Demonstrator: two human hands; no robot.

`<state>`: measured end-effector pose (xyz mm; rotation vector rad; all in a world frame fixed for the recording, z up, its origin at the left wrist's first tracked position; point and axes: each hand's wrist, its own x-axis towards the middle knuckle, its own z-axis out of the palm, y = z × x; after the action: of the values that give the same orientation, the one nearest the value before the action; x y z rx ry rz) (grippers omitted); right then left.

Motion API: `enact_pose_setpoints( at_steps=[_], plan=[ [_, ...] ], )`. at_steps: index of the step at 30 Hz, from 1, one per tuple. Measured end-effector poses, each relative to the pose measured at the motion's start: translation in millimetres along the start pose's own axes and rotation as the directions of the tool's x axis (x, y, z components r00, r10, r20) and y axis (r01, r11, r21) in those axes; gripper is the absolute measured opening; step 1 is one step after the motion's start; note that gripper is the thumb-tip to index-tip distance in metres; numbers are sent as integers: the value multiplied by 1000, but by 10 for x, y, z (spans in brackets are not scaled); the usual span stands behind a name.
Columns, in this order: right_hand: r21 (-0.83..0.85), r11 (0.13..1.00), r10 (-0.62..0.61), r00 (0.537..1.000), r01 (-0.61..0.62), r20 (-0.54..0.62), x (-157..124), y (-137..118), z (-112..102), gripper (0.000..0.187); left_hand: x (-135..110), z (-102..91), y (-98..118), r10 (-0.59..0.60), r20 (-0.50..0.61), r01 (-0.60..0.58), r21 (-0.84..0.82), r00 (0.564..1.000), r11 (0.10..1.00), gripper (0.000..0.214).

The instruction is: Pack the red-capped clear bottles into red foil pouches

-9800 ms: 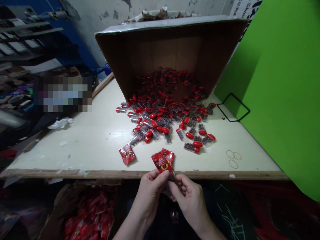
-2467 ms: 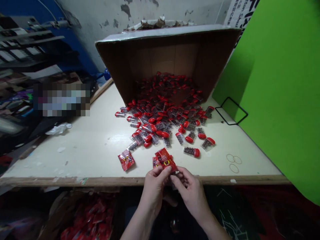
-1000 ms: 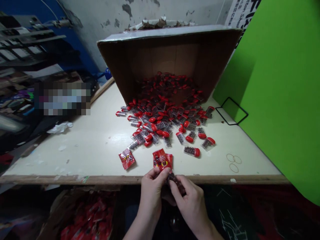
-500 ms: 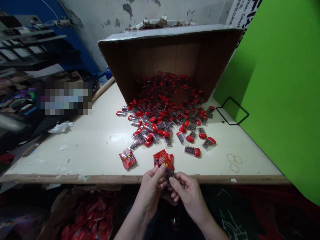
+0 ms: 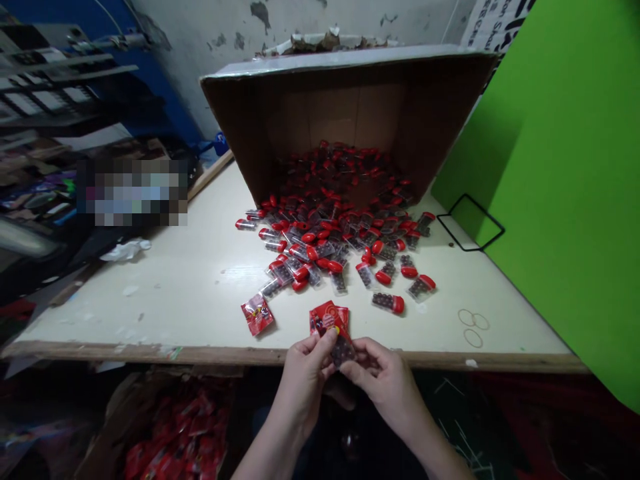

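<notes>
A person's left hand (image 5: pixel 303 383) and right hand (image 5: pixel 383 383) grip a clear pack of dark beads (image 5: pixel 343 351) against a red printed sachet (image 5: pixel 329 319), just above the front edge of a cream-topped table (image 5: pixel 150 353). Beyond, red-capped bead packs (image 5: pixel 325 247) spill from a tipped cardboard box (image 5: pixel 300 100); a second red sachet (image 5: pixel 257 315) lies nearby.

The worktop (image 5: pixel 150 307) came through to me pale and bright, while everything below its edge sank into dim shadow. A soft shadow lay across the green panel (image 5: pixel 565 200). The left hand (image 5: pixel 303 387) and right hand (image 5: pixel 383 390) looked fairly sharp (the wide lens bowed the frame's edges), and a pixelated block (image 5: pixel 133 190) hid one patch.
</notes>
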<state>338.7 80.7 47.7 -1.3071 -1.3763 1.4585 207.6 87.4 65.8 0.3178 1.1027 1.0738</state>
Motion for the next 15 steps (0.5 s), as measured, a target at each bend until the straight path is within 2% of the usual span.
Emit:
enact_pose_setpoints(
  at_steps=[3, 5, 10, 15],
  plan=[
    [-140, 985, -112, 989, 98, -93, -22, 26, -106, 33, -13, 17, -13, -26, 0, 26, 9, 1000, 1000, 31],
    [-158, 975, -174, 977, 154, -122, -25, 45, -139, 34, -26, 27, -38, -39, 11, 38, 17, 999, 999, 32],
    [-148, 967, -227, 964, 207, -141, 1, 72, -115, 26, -79, 47, -84, -34, 1, 34, 28, 999, 999, 33],
    [-207, 948, -278, 946, 242, -166, 10, 101, -111, 28, -119, 49, -98, -30, -20, 31, 13, 999, 999, 33]
  ],
)
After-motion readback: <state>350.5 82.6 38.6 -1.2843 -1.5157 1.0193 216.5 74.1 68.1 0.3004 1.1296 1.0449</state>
